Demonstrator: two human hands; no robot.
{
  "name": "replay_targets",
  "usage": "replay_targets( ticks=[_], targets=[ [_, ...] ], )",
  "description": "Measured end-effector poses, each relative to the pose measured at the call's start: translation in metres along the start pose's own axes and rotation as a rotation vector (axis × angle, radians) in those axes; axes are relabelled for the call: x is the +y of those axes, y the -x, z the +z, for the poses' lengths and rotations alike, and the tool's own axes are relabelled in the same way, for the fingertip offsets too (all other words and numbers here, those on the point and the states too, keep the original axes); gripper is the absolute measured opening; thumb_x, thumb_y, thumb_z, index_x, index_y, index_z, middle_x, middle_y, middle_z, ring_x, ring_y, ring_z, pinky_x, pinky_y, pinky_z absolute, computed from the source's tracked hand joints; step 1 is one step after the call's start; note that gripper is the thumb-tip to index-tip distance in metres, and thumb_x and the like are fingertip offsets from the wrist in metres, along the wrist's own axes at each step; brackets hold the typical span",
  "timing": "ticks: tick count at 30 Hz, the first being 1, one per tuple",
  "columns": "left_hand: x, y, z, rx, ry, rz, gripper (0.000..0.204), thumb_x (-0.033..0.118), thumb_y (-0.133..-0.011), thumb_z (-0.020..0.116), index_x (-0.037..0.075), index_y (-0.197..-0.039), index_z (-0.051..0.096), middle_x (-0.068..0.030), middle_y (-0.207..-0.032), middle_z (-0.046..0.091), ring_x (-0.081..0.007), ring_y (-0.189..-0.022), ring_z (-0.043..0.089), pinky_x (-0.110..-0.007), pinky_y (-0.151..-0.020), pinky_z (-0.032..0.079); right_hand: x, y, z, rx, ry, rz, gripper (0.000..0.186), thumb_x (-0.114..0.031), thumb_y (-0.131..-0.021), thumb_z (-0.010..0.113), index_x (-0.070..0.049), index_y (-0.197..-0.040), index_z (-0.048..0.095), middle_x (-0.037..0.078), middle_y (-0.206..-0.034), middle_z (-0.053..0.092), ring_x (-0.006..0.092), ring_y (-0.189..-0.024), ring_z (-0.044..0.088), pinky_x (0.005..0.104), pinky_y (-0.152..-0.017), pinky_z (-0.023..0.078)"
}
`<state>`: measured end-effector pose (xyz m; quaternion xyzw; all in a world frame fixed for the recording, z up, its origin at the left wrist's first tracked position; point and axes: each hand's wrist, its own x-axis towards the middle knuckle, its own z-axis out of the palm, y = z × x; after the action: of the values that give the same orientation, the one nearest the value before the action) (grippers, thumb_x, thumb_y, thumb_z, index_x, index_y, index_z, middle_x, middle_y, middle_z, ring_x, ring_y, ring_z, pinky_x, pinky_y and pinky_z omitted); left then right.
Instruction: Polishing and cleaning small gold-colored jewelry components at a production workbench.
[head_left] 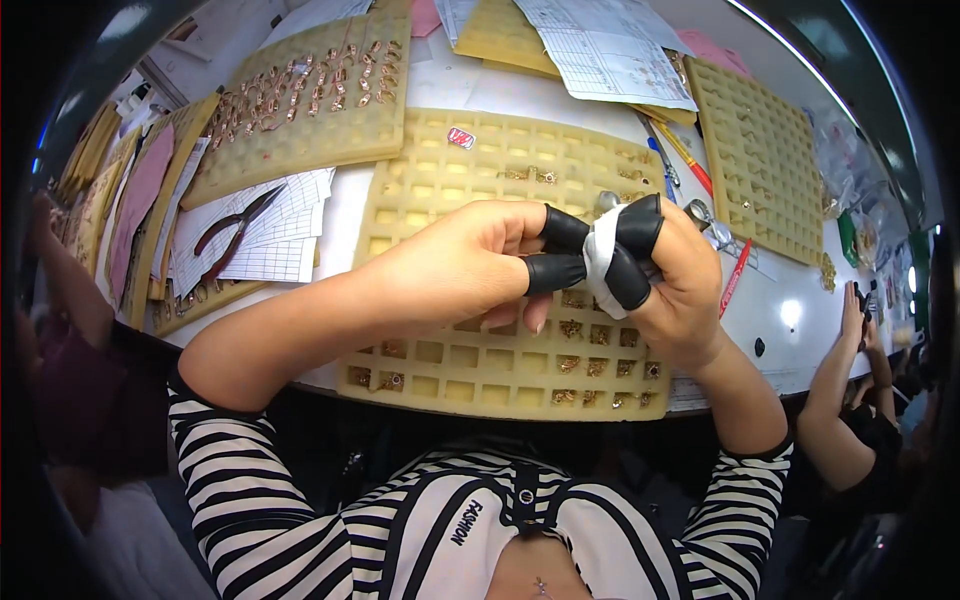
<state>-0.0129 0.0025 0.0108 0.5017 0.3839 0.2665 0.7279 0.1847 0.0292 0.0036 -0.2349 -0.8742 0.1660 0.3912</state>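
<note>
My left hand [470,255] and my right hand [680,270] meet above a pale yellow compartment tray [430,215], with black finger cots on the thumbs and forefingers. A strip of white cloth [600,265] is pinched in my right hand and drapes over its covered fingertips. My left thumb and forefinger close in against the cloth's near side; whatever lies between them is hidden. Several small gold-coloured jewellery pieces [570,328] sit in the tray's compartments below the hands, and a few more gold pieces [530,176] lie farther up. A small red-and-white label [461,138] rests on the tray.
Black-jawed pliers [230,235] lie on gridded papers [290,240] at left. Behind them is a tray of rose-gold pieces [320,95]. Another yellow tray [765,150], a red pen [737,280] and printed sheets [610,50] are at right and back. A co-worker's arm [840,400] shows far right.
</note>
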Motion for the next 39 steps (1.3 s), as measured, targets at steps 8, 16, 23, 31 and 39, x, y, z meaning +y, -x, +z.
replay_targets(
  ticks=[8,16,23,31,39],
  targets=[
    [-0.001,0.0,-0.001,0.008,-0.181,0.007,0.013,0.018,-0.088,0.051,0.006,-0.092,0.054,0.0043,-0.061,0.048,-0.0025,-0.05,0.039,-0.017,-0.045,0.03,-0.008,0.005,-0.001,-0.047,-0.42,0.489,0.012,-0.004,-0.077,0.061,0.002,-0.087,0.06,0.007,-0.075,0.054,0.0123,-0.067,0.052,0.0235,-0.059,0.043],
    [0.002,0.003,0.003,0.024,-0.157,0.006,0.011,0.015,-0.088,0.047,0.007,-0.085,0.054,0.004,-0.058,0.048,-0.0022,-0.049,0.039,-0.018,-0.043,0.028,-0.009,0.005,-0.004,-0.082,-0.623,0.647,0.008,-0.004,-0.082,0.056,0.004,-0.084,0.056,0.003,-0.08,0.052,0.0063,-0.071,0.052,0.0208,-0.062,0.044],
    [-0.003,0.0,0.0,0.01,-0.15,0.035,0.015,0.02,-0.09,0.048,0.007,-0.089,0.056,0.0044,-0.06,0.048,-0.0019,-0.049,0.039,-0.017,-0.043,0.028,-0.006,0.006,-0.007,-0.089,-0.721,0.68,0.007,-0.003,-0.083,0.054,0.004,-0.086,0.055,0.002,-0.079,0.055,0.0055,-0.069,0.053,0.0197,-0.059,0.044],
    [-0.005,-0.001,-0.003,0.023,-0.147,-0.006,0.019,0.022,-0.089,0.05,0.007,-0.096,0.058,0.0039,-0.059,0.047,-0.0022,-0.048,0.038,-0.018,-0.043,0.027,-0.003,0.008,-0.008,-0.077,-0.721,0.672,0.007,-0.001,-0.082,0.053,0.003,-0.088,0.055,0.001,-0.08,0.057,0.0061,-0.072,0.054,0.0201,-0.061,0.045],
    [-0.006,-0.002,-0.002,0.036,-0.01,-0.069,0.021,0.02,-0.089,0.05,0.004,-0.1,0.059,0.0034,-0.055,0.045,-0.0027,-0.045,0.036,-0.018,-0.041,0.024,0.001,0.01,-0.009,-0.011,-0.692,0.612,0.009,0.0,-0.081,0.055,0.003,-0.09,0.056,0.001,-0.082,0.058,0.0052,-0.075,0.055,0.0195,-0.065,0.045]
  ],
)
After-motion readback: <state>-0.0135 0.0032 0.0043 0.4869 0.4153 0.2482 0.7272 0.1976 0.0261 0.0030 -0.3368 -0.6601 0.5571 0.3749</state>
